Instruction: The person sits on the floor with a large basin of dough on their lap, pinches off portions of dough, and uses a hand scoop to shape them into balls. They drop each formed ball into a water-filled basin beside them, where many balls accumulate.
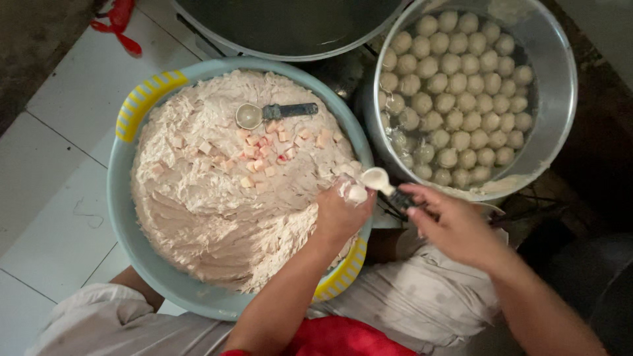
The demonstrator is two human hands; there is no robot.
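From the head camera, your left hand [339,214] was down at the near right rim of the pale blue basin [122,198], fingers curled tight around a lump of the pinkish paste [211,198], with a small ball of paste [357,193] squeezed out at the top of the fist. Your right hand [455,227] was just to the right of it, fingers pinched closed on the dark handle of a spoon [386,184], the long axis of the spoon running from your right hand up and left so that its pale bowl touched the ball. Beyond the spoon sat the metal pot [560,86] of water, packed with floating balls [455,86] and standing close against the basin. A second spoon [273,112] lay on the paste at the far side, handle pointing right, beside a scatter of small pink cubes [264,148]. White floor tiles [59,132] lay to the left.
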